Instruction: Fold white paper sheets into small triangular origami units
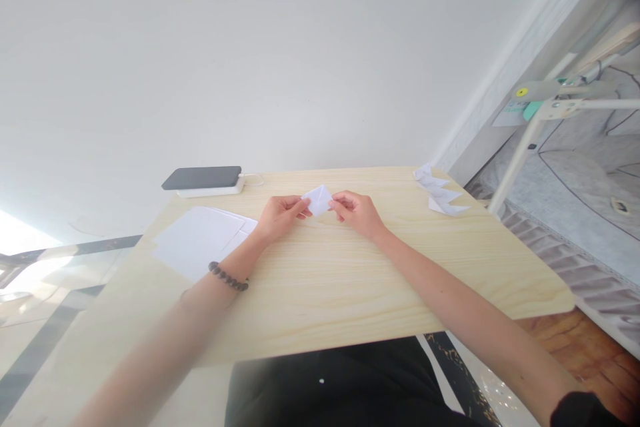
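Observation:
Between my two hands is a small folded white paper, diamond-shaped with a crease down its middle. My left hand pinches its left corner between thumb and fingers. At the right corner, my right hand grips it the same way. The folded paper is held just over the table, or resting on it; I cannot tell which. Left of my left hand lie several white paper sheets, partly hidden by my forearm. Folded white paper figures with pointed ends sit at the table's far right.
A dark phone rests on a white block with a white cable at the back left. The pale wooden table backs onto a white wall. A white metal frame stands to the right.

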`<state>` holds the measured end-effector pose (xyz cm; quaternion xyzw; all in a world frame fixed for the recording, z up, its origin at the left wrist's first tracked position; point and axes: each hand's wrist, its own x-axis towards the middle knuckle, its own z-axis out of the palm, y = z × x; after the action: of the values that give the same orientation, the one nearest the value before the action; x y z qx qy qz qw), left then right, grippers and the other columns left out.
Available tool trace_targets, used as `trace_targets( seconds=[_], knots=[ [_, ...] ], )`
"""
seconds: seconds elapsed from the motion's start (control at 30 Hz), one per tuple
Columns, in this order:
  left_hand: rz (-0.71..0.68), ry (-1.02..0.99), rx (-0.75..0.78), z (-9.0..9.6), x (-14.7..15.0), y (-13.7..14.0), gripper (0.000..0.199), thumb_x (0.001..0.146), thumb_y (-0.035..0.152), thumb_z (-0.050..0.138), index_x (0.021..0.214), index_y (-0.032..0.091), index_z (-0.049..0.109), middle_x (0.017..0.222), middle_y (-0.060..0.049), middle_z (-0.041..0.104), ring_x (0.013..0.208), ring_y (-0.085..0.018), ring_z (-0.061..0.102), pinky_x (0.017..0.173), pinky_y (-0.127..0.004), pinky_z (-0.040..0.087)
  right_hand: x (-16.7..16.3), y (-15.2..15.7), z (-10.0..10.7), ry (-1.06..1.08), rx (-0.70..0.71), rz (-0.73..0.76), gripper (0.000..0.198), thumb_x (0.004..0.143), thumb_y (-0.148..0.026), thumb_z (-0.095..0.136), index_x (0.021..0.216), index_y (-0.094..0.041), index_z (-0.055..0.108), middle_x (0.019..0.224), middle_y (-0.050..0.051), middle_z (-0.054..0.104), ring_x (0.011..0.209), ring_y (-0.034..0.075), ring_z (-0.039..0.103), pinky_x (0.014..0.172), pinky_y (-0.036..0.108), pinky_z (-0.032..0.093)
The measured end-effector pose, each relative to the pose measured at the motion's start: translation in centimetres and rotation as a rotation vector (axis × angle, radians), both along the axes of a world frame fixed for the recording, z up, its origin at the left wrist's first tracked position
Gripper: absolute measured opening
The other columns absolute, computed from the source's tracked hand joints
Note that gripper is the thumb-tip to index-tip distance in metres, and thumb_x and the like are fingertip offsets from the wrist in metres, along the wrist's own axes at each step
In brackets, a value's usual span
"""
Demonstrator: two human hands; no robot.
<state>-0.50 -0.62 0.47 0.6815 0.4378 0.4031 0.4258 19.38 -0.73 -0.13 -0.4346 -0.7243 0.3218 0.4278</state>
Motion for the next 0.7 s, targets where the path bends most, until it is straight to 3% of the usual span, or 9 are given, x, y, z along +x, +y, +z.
trace_targets(
  seconds=[0.27, 0.47, 0.7],
  knots=[
    [0.019, -0.095, -0.049, -0.11, 0.25, -0.09, 0.049, 0.072, 0.054, 0.05, 0.094, 0.012, 0.063, 0.085, -0.01, 0.066, 0.081, -0.019, 0.06, 0.073, -0.031, 0.049, -0.1, -0.02, -0.01, -0.031, 0.036, -0.015, 0.027, 0.077, -0.04, 0.047, 0.085, -0.017, 0.06, 0.077, 0.004, 0.065, 0.049, 0.008, 0.053, 0.052, 0.022, 0.043],
    [0.036, -0.085, -0.014, -0.29, 0.27, 0.11, 0.047, 0.07, 0.05, 0.055, 0.1, 0.015, 0.056, 0.083, -0.008, 0.065, 0.072, -0.017, 0.062, 0.063, -0.028, 0.048, -0.09, 0.16, -0.23, -0.055, 0.089, -0.029, 0.026, 0.078, -0.038, 0.047, 0.084, -0.017, 0.06, 0.072, 0.002, 0.063, 0.05, 0.009, 0.053, 0.053, 0.022, 0.043],
    [0.107, 0.209, 0.269, -0.04, -0.09, 0.28, 0.028, 0.073, 0.042, 0.054, 0.085, 0.018, 0.061, 0.091, -0.005, 0.062, 0.077, -0.015, 0.057, 0.068, -0.026, 0.044, -0.06, 0.06, -0.08, -0.15, 0.188, 0.014, 0.022, 0.08, -0.032, 0.045, 0.085, -0.018, 0.061, 0.074, 0.002, 0.062, 0.058, 0.01, 0.054, 0.06, 0.023, 0.043]
  ],
)
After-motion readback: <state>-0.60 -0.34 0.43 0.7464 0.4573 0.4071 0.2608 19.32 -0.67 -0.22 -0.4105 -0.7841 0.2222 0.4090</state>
